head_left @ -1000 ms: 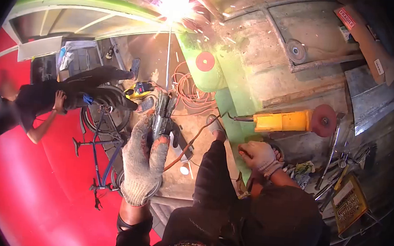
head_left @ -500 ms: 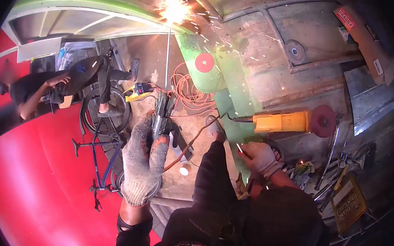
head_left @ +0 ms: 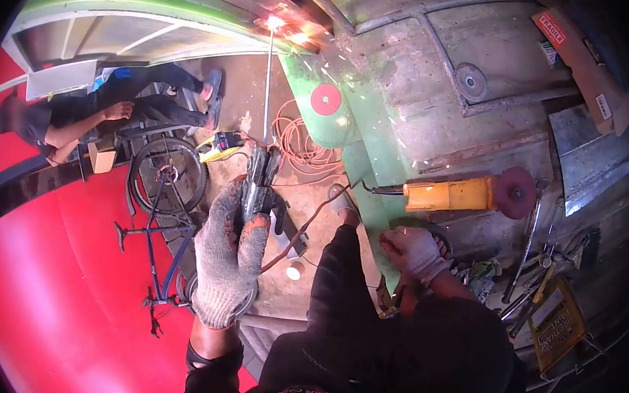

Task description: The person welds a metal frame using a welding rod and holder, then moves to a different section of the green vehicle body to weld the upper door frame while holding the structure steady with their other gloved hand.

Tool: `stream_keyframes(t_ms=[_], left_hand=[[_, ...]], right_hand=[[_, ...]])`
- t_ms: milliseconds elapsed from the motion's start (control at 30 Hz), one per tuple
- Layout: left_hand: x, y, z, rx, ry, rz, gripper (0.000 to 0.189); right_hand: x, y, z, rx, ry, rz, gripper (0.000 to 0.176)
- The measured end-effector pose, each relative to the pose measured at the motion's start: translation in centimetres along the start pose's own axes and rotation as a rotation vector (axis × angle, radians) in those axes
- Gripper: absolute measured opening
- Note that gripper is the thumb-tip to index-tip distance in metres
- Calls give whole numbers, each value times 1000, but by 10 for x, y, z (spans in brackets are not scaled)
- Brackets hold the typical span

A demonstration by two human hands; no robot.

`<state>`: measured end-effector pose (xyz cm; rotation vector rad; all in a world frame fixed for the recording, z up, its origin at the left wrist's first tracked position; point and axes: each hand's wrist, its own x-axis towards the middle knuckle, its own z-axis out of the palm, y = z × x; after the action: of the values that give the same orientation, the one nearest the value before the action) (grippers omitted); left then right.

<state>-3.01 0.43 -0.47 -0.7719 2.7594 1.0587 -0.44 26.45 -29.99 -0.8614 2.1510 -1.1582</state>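
Note:
My left hand, in a grey knitted glove, is closed round a dark welding clamp. From the clamp a thin rod runs up to a glowing spot at the lower edge of the green frame. Also gloved, my right hand lies over the edge of the green sheet with its fingers curled; whatever may be in them is hidden. Above this hand lies a yellow angle grinder with a dark red disc.
Sparks fall over the metal table. A red disc, a grey disc and tools lie there. Orange cable is coiled on the floor. At left, another person sits near a bicycle.
The glow at the rod tip has shrunk, with fewer sparks round it. The seated person's legs and arm have shifted. My left hand has barely moved; my right fingers have curled in slightly.

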Motion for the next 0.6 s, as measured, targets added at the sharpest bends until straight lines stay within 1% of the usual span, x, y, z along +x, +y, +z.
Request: stream_keyframes(t_ms=[200, 300, 367, 400, 467, 600], left_hand=[[1, -2, 0, 13, 2, 28, 48], [2, -2, 1, -24, -3, 87, 48], [3, 0, 1, 1, 7, 104, 48], [2, 0, 1, 1, 7, 103, 48], [2, 0, 2, -23, 5, 15, 49], [3, 2, 1, 19, 5, 22, 49]], right_hand=[[1, -4, -5, -41, -5, 13, 23], [3, -6, -9, -40, -77, 44, 27], [2, -5, -8, -35, -64, 42, 26], [2, -4, -5, -17, -49, 32, 26], [0, 0, -1, -16, -28, 20, 25], [0, -1, -2, -24, -65, 44, 24]])
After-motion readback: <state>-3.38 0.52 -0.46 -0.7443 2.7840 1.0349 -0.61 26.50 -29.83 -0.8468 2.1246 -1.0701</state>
